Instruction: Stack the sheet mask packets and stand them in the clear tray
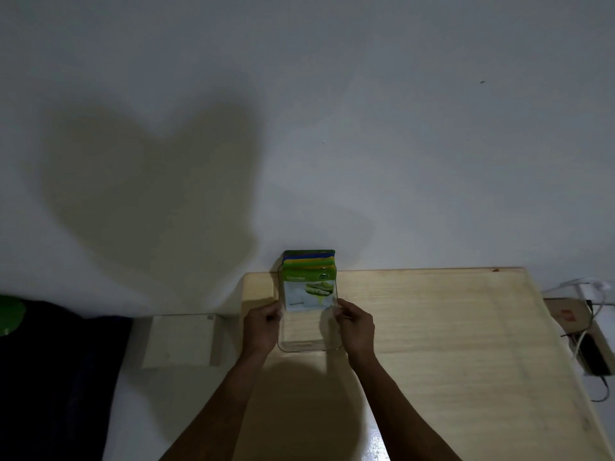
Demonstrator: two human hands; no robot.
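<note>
A stack of sheet mask packets [309, 282] stands upright in the far end of the clear tray [301, 346], leaning toward the wall; the front packet is green and white. The tray sits on the pale wooden table near its far left corner. My left hand [261, 327] grips the tray's left wall. My right hand [356, 327] holds the right wall, its fingertips close to the lower corner of the front packet.
The wooden table [449, 344] stretches to the right, up against a white wall. A cardboard box and cables [579, 324] lie past its right edge. A small pale block [181, 339] sits to the left, beside dark fabric [56, 377] and a green object [10, 314].
</note>
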